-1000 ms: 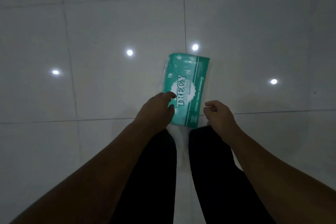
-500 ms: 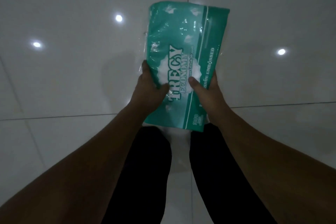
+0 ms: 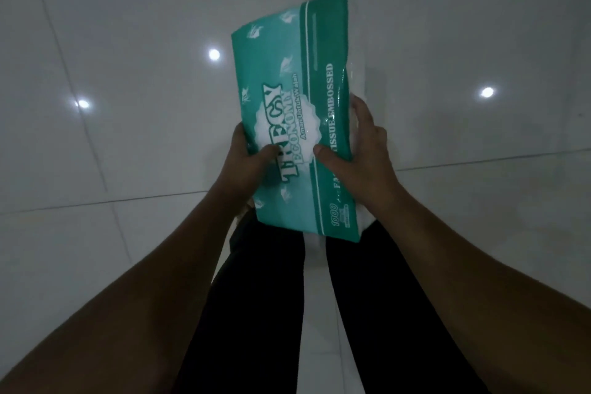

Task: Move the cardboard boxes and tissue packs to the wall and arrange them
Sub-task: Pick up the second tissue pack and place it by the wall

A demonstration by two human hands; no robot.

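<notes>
Grip of both hands was clamped on the green tissue pack (image 3: 297, 112). The left hand (image 3: 246, 163) was closed on the pack's left edge, thumb pressed on the printed face. The right hand (image 3: 361, 157) was closed on the pack's right edge, thumb laid on the face, fingers (image 3: 363, 112) wrapped round the white side. The pack was held up off the floor (image 3: 144, 41), lengthwise away from the body, its near end over the dark trouser legs (image 3: 265, 297). White glossy floor tiles were seen all round the pack, with round light reflections (image 3: 214, 54) to its left and right.
</notes>
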